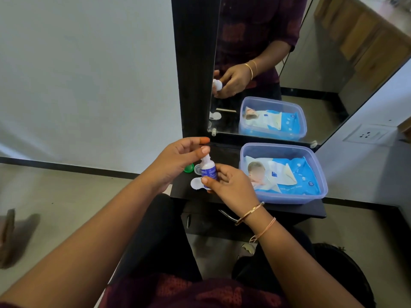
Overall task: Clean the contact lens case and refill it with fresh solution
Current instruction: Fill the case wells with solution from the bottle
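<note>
- A clear plastic tub (pixel 289 199) stands on the right part of the black tabletop (pixel 224 152), against the mirror (pixel 300 63). It has no lid on, and a blue-and-white pack of wet wipes (pixel 291 174) lies flat inside it and fills most of the floor.
- The contact lens case (pixel 195 182) lies on the left front part of the tabletop. One white round well shows, uncapped; the rest is hidden behind the right hand. Whether the well holds any liquid cannot be told.
- A green cap (pixel 189 168) and a white ridged cap (pixel 197 169) lie loose on the tabletop just behind the case, side by side.
- The solution bottle (pixel 208 171), small with a purple-blue label, is held in the air over the case, between both hands.
- The right hand (pixel 231 185) comes in from the lower right, with a bangle (pixel 249 213) and a thread on the wrist. Its fingers are wrapped round the lower body of the bottle, with the thumb across the front.
- The left hand (pixel 178 161) reaches in from the lower left, palm turned toward the bottle. Its thumb and forefinger are closed on the bottle's white top; the other fingers are curled loosely behind. Whether a cap sits under the fingertips cannot be told.
- The bottle's long axis runs nearly upright, leaning a little, with the white tip up toward the mirror and the base down toward the case.
</note>
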